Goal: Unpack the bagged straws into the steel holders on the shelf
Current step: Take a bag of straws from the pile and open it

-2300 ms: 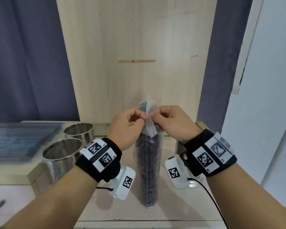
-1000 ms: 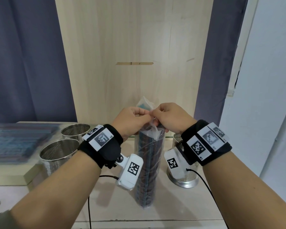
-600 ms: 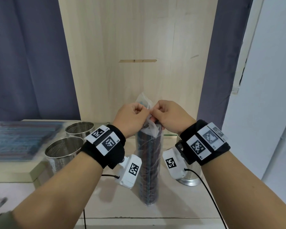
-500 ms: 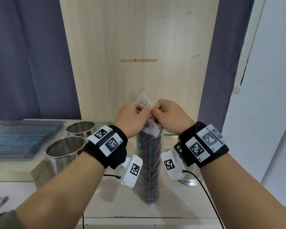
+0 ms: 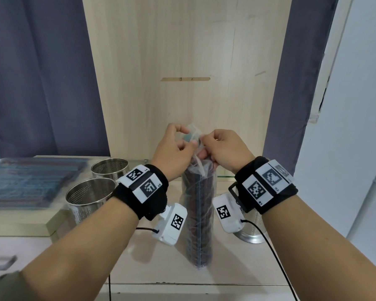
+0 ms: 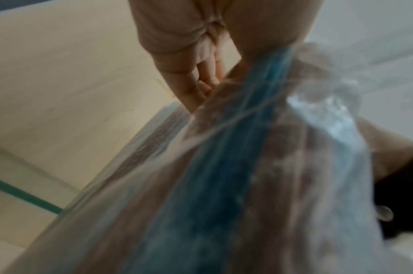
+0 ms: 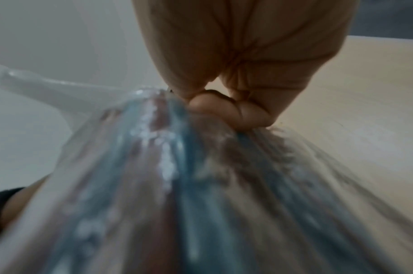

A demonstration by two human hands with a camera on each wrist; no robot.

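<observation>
Pale wood shelf (image 5: pixel 237 268) with a wood back panel (image 5: pixel 182 51), dark blue curtain (image 5: pixel 35 72) on both sides, white wall (image 5: pixel 360 105) at right. Bag of straws (image 5: pixel 199 218) stands upright mid-shelf. Left hand (image 5: pixel 174 153) and right hand (image 5: pixel 224 148) both pinch the clear plastic at the bag's top, fingers curled. Two steel holders (image 5: pixel 89 198) stand left of the bag, near it, beside a raised ledge holding a flat stack of more bagged straws (image 5: pixel 28 183), blurred. A third holder (image 5: pixel 251 231) sits right of the bag, mostly hidden behind the right wrist camera. Both wrist views are blurred, filled by plastic; can't tell whether the bag is open yet.
</observation>
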